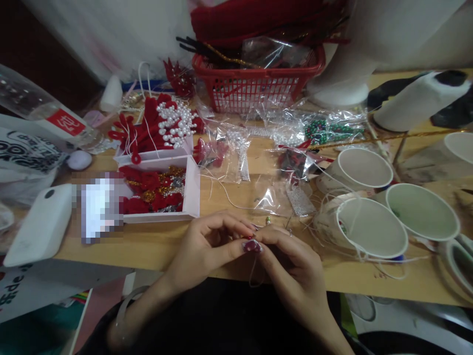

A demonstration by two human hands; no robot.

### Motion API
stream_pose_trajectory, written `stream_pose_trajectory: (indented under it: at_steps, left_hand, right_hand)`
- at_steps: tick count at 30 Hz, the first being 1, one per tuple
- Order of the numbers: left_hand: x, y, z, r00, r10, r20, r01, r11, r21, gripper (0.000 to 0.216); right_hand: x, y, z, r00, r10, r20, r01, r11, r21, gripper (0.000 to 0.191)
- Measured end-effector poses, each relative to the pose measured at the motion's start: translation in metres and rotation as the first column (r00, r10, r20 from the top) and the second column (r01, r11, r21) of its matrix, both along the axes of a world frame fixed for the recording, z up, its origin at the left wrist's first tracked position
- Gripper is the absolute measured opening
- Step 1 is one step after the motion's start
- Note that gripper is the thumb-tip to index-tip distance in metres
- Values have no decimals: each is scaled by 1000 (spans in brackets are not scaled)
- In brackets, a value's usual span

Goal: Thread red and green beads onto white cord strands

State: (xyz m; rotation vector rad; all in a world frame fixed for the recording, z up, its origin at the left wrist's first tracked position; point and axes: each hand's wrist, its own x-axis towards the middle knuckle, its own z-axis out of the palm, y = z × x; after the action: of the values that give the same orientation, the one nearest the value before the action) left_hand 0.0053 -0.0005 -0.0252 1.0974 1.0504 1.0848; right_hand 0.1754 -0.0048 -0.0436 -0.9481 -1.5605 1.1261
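Over the table's front edge, my left hand (pixel 203 246) and my right hand (pixel 295 261) meet fingertip to fingertip. Both are closed in a pinch around a small red bead (pixel 250 237), mostly covered by the fingers. A thin pale thread (pixel 253 276) dangles in a loop below the fingertips. Just beyond the hands lies a small green and gold bead (pixel 268 221). A white box (pixel 192 192) holding red velvety pieces with gold and silver parts stands ahead of my left hand.
Paper cups (pixel 371 229) stand on the right with loose thread around them. Bead bags (pixel 332 130) and a red basket (pixel 258 84) occupy the back. Pearl sprays (pixel 175 123), a plastic bottle (pixel 62 118) and a white device (pixel 40 224) are on the left.
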Motion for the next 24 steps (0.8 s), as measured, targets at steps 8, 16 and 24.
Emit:
stream_pose_trajectory:
  at_steps: [8,16,24]
  left_hand:
    - [0,2,-6,999,34,41,-35,999,22,4]
    - [-1,2,-7,999,20,26,-21,998,55,5]
    - [-1,2,-4,1000,13,2,-13,999,38,2]
  right_hand:
    - [-1,2,1,999,30,-17,-30,999,-14,15]
    - [0,1,0,998,58,-33,-59,998,-10,18]
    - [1,1,0,997,55,-48,-55,998,6,26]
